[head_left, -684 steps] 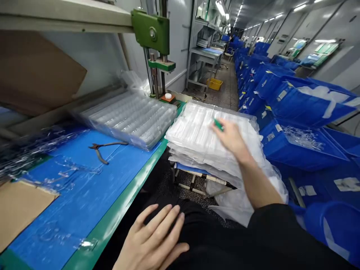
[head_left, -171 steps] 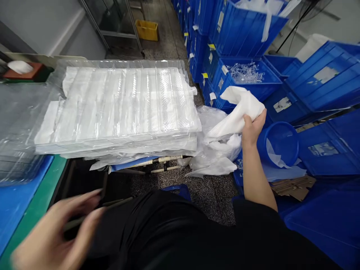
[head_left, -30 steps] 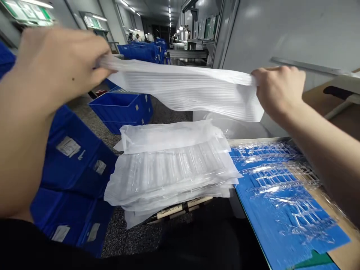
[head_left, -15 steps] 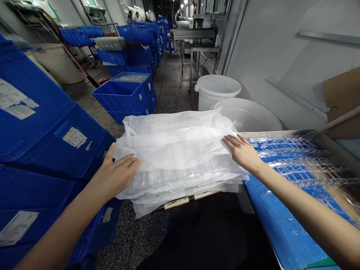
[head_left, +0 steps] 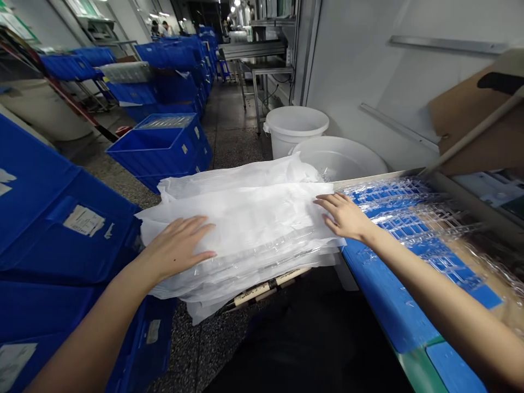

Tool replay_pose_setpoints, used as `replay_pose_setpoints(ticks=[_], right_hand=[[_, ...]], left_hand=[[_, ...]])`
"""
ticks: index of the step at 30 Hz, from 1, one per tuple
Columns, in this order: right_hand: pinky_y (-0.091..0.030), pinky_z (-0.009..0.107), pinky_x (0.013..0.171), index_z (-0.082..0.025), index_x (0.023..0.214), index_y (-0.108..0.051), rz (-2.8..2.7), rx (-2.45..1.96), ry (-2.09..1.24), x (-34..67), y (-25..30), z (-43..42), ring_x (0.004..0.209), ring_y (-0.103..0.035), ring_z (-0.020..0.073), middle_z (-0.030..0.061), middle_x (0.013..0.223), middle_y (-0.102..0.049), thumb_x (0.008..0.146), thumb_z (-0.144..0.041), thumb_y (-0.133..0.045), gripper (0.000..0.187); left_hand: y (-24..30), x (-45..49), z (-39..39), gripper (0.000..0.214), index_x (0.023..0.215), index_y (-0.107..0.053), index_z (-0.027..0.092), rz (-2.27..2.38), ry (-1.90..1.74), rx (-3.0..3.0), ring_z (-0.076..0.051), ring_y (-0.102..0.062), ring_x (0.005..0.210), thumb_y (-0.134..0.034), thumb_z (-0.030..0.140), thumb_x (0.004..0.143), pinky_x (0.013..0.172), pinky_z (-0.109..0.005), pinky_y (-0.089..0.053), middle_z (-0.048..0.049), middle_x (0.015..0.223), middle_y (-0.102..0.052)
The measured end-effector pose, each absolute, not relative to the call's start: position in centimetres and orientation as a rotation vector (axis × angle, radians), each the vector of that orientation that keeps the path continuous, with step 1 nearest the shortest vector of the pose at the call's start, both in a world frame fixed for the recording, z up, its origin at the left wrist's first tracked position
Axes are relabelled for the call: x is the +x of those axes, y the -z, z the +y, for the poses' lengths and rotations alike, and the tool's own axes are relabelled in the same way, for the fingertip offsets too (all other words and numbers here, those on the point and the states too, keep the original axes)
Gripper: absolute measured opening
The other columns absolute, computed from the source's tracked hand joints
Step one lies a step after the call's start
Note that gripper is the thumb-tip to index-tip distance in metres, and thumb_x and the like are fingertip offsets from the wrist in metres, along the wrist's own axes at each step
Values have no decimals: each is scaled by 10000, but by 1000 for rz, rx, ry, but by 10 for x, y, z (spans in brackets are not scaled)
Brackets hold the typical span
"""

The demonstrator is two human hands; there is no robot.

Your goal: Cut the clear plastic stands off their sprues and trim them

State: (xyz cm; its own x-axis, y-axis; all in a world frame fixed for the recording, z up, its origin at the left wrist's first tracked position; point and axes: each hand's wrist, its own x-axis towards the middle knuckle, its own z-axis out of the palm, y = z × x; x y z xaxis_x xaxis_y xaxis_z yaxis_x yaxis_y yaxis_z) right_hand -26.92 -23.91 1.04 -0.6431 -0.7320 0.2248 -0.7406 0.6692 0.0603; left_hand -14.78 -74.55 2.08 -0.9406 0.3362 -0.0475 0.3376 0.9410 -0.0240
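In the head view, at the near end of a long factory aisle, a stack of clear plastic trays (head_left: pixel 245 267) sits just left of a blue-topped worktop (head_left: pixel 379 289), with a white ribbed sheet (head_left: pixel 241 218) lying over it. Both hands are fully open and flat, with hold of nothing. The left hand (head_left: pixel 176 245) rests palm down on the near left part of the sheet, its fingers slightly spread. The right hand (head_left: pixel 346 217) lies on the sheet's right edge, its fingers pointing left. Placed like this, they seem to be pressing the sheet smooth, not lifting it. The stack appears set within easy reach of both arms, on a low frame with cream bars (head_left: pixel 262 292). Tangled clear plastic runners (head_left: pixel 409 218) lie on the worktop to the right. Blue crates (head_left: pixel 69 229) stand to the left, and 2 white buckets (head_left: pixel 297 131) stand beyond the stack. The sheet hides most of the trays, so their number cannot be told; only a strip of moulded plastic shows at the near edge. The frame is mostly hidden beneath the stack.
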Motion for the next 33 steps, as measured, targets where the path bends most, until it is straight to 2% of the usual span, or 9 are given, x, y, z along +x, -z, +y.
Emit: replay_pose_setpoints(ticks=[3, 6, 9, 13, 17, 20, 23, 27, 33], right_hand=[[-350, 679, 1250, -177, 1508, -649, -2646, 1201, -25, -269, -11, -251, 1487, -519, 428, 218, 1581, -606, 1042, -481, -651, 557], [-355, 649, 1253, -207, 1257, -781, -2669, 1214, -7, -273, -12, -260, 1460, -540, 393, 179, 1519, -663, 1092, -350, -586, 292], [-385, 586, 1247, -205, 1063, -803, -2720, 1180, -45, -280, -21, -269, 1423, -572, 351, 150, 1467, -705, 1095, -185, -495, 311], [-425, 552, 1216, -208, 1198, -757, -2824, 894, -205, -301, -43, -283, 1436, -559, 360, 158, 1549, -644, 1124, -274, -455, 318], [-546, 601, 986, -87, 1325, -662, -2959, 271, -405, -339, -58, -289, 1202, -685, 437, 327, 1318, -700, 1140, -536, -405, 549], [-602, 453, 812, -131, 1117, -718, -3082, 77, -582, -359, -60, -286, 855, -740, 280, 161, 951, -768, 1080, -556, -607, 440], [-559, 318, 678, -164, 966, -709, -3082, 154, -805, -359, -66, -290, 649, -642, 155, 23, 779, -708, 1027, -492, -718, 334], [-509, 289, 693, -189, 1126, -716, -2864, 376, -1019, -344, -84, -296, 749, -633, 169, 45, 892, -713, 1012, -419, -675, 259], [-563, 354, 735, -171, 1308, -635, -2820, 213, -897, -338, -76, -265, 840, -675, 243, 110, 1024, -706, 970, -509, -675, 480]], left_hand=[[-6, -154, -748, 581, 1351, -727, 251, 2989, 33, 622, -410, -475, 1585, -483, 661, 1019, 1344, -605, -313, -121, 1690, -540], [0, -150, -753, 471, 1173, -766, 244, 2994, -24, 635, -385, -569, 1504, -385, 503, 1074, 1301, -583, -384, -120, 1576, -649], [2, -145, -757, 458, 1156, -745, 249, 2985, -147, 585, -370, -587, 1477, -364, 493, 1089, 1254, -574, -448, -111, 1552, -663], [13, -140, -756, 533, 1240, -717, 252, 2955, -286, 394, -395, -340, 1665, -297, 560, 1126, 1296, -683, -371, -107, 1736, -475], [24, -133, -749, 628, 1552, -578, 313, 2929, -343, 362, -463, -153, 1717, -431, 700, 1080, 1291, -854, -173, -98, 1840, -268], [26, -130, -749, 720, 1686, -433, 421, 2920, -320, 508, -464, -122, 1722, -531, 726, 1041, 1310, -845, -44, -47, 1851, -223], [26, -130, -754, 671, 1657, -461, 493, 2877, -344, 617, -448, -166, 1716, -573, 716, 1033, 1335, -803, -9, -2, 1836, -258], [26, -131, -762, 646, 1622, -504, 511, 2887, -408, 660, -449, -170, 1710, -581, 734, 1021, 1334, -806, -25, 6, 1817, -305], [28, -132, -762, 724, 1625, -485, 527, 2855, -398, 682, -473, -151, 1708, -608, 799, 967, 1316, -836, 7, 6, 1810, -325]])
